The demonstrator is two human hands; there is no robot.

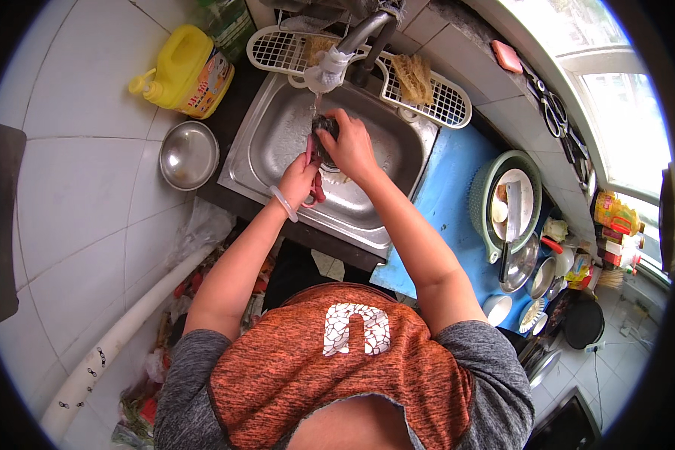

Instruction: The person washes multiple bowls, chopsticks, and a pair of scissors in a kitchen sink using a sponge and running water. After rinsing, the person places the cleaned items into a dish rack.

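Note:
Over the stainless steel sink (394,140), my left hand (299,183) grips a slim pink utensil (309,147). A pink loop shows below my fingers, but the hand hides most of the utensil, so its exact kind is unclear. My right hand (351,143) pinches a dark scouring pad (325,125), seemingly steel wool, against the utensil's upper end. Water runs from the faucet (323,70), whose spout is wrapped in white material, down onto the pad. Below my hands, pale scraps (335,178) lie near the drain.
White racks (455,115) holding loofah pieces (413,79) flank the faucet. At left are a yellow jug (185,73) and a metal bowl (188,156). On the blue counter (455,163), a green colander (480,183) holds a plate with a cleaver (513,211); several bowls stand beyond.

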